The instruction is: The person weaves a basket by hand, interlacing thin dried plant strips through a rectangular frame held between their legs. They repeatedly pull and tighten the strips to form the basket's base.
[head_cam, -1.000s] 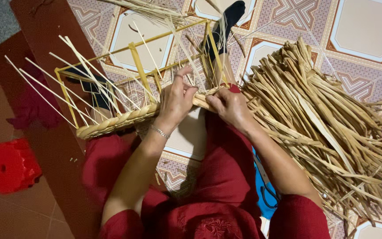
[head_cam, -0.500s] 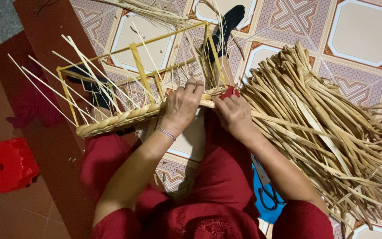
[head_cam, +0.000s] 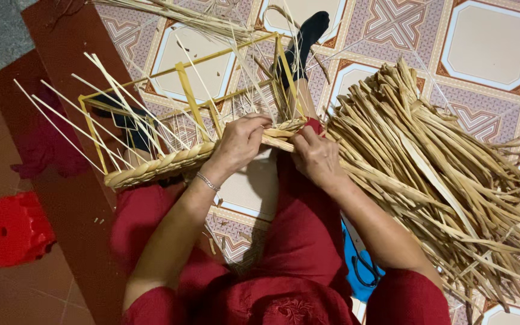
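A yellow metal wire frame (head_cam: 191,99), box-shaped with thin straight bars, rests across the person's lap above a patterned tiled floor (head_cam: 489,42). Along its near edge runs a woven band (head_cam: 164,165) of pale, dry, flattened straw, plaited into a thick ropelike strip with a ribbed surface. Thin stiff white spokes (head_cam: 85,120) fan up and outward from the band at the frame's left end.

The left hand (head_cam: 239,141) sits on the right end of the woven band, fingers curled together and pinched on the straw there, thumb side toward the frame's right corner. A thin silver bracelet (head_cam: 207,181) circles its wrist. The right hand (head_cam: 314,155) lies just beside it, to the right, fingers closed on the same straw strand (head_cam: 278,142) where it leaves the band; the two hands nearly touch.

Just right of the right hand spreads a large loose bundle of straw strips (head_cam: 440,174), long, flat, tan and fibrous, lying over the floor toward its right edge. A blue-handled pair of scissors (head_cam: 362,271) lies under the right forearm. A red plastic stool (head_cam: 10,229) stands well apart at the left edge, blurred. The person wears dark red clothing (head_cam: 296,241) and black socks (head_cam: 308,30).
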